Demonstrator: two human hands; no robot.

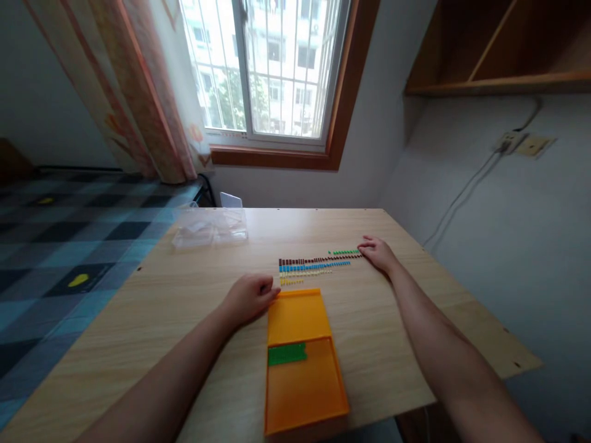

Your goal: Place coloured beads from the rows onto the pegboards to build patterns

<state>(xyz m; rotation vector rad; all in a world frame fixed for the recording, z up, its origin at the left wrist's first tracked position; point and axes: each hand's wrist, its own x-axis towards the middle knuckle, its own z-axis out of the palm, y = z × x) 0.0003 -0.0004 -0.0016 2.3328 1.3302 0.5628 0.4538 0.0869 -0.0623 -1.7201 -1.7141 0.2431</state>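
Observation:
My left hand (252,297) rests on the table with its fingers curled in, its fingertips by the far left corner of an orange open box (295,317). I see nothing in it. Within the box's near compartment lies a green toothed strip (287,354). My right hand (379,253) reaches farther out; its fingers are pressed together at the right end of a row of small green pieces (345,251), and whether they pinch one is too small to tell. Nearer me run rows of dark brown pieces (307,261), blue pieces (314,266), pale pieces (314,273) and yellow pieces (290,282).
A clear plastic container (210,227) stands at the table's far left. The wooden table (194,283) meets a checked bed (69,246) on the left and a wall at right. A cable (466,187) hangs from a wall socket (510,141), below a shelf (498,84).

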